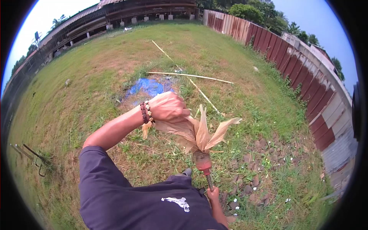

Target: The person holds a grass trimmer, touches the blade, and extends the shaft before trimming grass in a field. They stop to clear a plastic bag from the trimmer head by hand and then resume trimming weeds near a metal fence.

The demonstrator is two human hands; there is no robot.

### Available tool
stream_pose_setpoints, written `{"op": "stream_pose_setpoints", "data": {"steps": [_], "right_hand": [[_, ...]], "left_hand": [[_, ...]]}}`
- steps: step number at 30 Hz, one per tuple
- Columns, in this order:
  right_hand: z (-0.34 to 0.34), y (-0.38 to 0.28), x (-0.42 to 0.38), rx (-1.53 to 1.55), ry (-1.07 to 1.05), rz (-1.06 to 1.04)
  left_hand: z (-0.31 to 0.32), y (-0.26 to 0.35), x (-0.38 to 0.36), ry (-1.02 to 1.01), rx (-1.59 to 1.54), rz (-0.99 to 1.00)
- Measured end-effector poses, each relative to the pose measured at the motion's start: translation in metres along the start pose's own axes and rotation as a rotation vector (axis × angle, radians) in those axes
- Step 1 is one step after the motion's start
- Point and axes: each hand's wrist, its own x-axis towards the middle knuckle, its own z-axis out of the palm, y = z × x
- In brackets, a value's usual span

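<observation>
Grassy yard (pixel 115 69), rusty fence (pixel 306 76) right of my grip, blue tarp (pixel 147 87) and bamboo poles (pixel 191 76) beyond it. My left hand (pixel 168 107) is closed around dry husk (pixel 199 132), seemingly peeling it off the corn cob (pixel 202 161). My right hand (pixel 213 193) below grips the stalk (pixel 209 182), probably steadying it against the pull.

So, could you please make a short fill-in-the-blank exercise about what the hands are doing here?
1. The left hand grips the dry tan ____ of the corn ear.
2. The beaded bracelet sits on the ____ wrist.
3. The crumpled tarp on the grass is ____.

Missing words: husks; left; blue
</observation>
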Motion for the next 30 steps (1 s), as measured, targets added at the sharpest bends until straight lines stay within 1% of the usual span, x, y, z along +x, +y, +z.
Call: {"op": "stream_pose_setpoints", "data": {"steps": [1, 2, 5, 6, 7, 9, 10, 13, 14, 16, 17, 18, 19, 20, 21, 22, 23, 25, 26, 27, 28, 29, 30], "right_hand": [[0.0, 0.007, -0.009, -0.033, -0.022, -0.006], [-0.001, 0.012, -0.012, -0.065, -0.038, -0.01], [-0.007, 0.003, -0.002, -0.223, -0.062, 0.033], [-0.018, -0.023, -0.007, -0.261, -0.115, 0.097], [-0.016, -0.022, -0.005, -0.253, -0.118, 0.097], [-0.016, -0.022, 0.006, -0.243, -0.112, 0.097], [-0.021, -0.035, 0.003, -0.336, -0.047, 0.007], [-0.04, -0.081, -0.011, -0.325, -0.035, 0.122], [-0.036, -0.072, -0.009, -0.294, -0.056, 0.118], [-0.031, -0.041, -0.008, -0.229, -0.095, 0.109], [-0.031, -0.023, -0.014, -0.253, 0.007, 0.052], [-0.033, 0.002, -0.025, -0.281, 0.103, -0.003], [-0.035, 0.041, -0.034, -0.233, 0.05, 0.011], [-0.04, 0.081, -0.032, -0.187, 0.013, 0.009], [-0.036, 0.118, -0.036, -0.043, 0.048, -0.063], [-0.043, 0.127, -0.045, -0.005, 0.054, -0.068], [-0.049, 0.139, -0.052, 0.032, 0.061, -0.073], [-0.054, 0.131, -0.058, -0.06, 0.084, 0.068], [-0.05, 0.137, -0.054, -0.091, 0.166, 0.081], [-0.053, 0.129, -0.05, -0.029, 0.099, 0.186], [-0.062, 0.1, -0.052, -0.048, 0.039, 0.241], [-0.073, 0.05, -0.062, -0.028, 0.101, 0.268], [-0.051, 0.098, -0.043, -0.124, 0.085, 0.282]], "left_hand": [[0.019, -0.008, -0.011, -0.06, -0.01, 0.007], [0.036, -0.016, -0.023, -0.07, -0.018, -0.029], [0.046, -0.013, -0.026, -0.09, -0.041, -0.18], [0.045, 0.0, -0.022, -0.021, -0.128, -0.167], [0.044, 0.017, -0.014, -0.025, -0.148, -0.123], [0.049, 0.047, 0.001, -0.019, -0.181, 0.035], [0.043, 0.059, 0.004, -0.039, -0.208, 0.02], [0.058, 0.063, -0.004, -0.014, -0.262, -0.045], [0.06, 0.064, -0.008, 0.004, -0.235, -0.052], [0.056, 0.047, -0.023, 0.114, -0.129, 0.105], [0.066, 0.001, -0.041, 0.172, -0.066, 0.012], [0.051, -0.066, -0.074, -0.09, 0.174, -0.261], [0.052, -0.121, -0.126, 0.166, 0.239, -0.728], [0.035, -0.163, -0.185, 0.076, 0.362, -0.899], [0.007, -0.167, -0.215, -0.039, 0.434, -1.034], [-0.001, -0.174, -0.243, -0.101, 0.467, -1.103], [0.006, -0.174, -0.266, -0.09, 0.54, -1.095], [0.023, -0.165, -0.28, -0.044, 0.569, -1.232], [0.041, -0.164, -0.3, -0.076, 0.567, -1.382], [0.062, -0.165, -0.317, -0.117, 0.563, -1.516], [0.075, -0.159, -0.32, -0.365, 0.467, -1.679], [0.082, -0.142, -0.304, -0.528, 0.421, -1.744], [0.088, -0.125, -0.287, -0.701, 0.369, -1.79]]}}
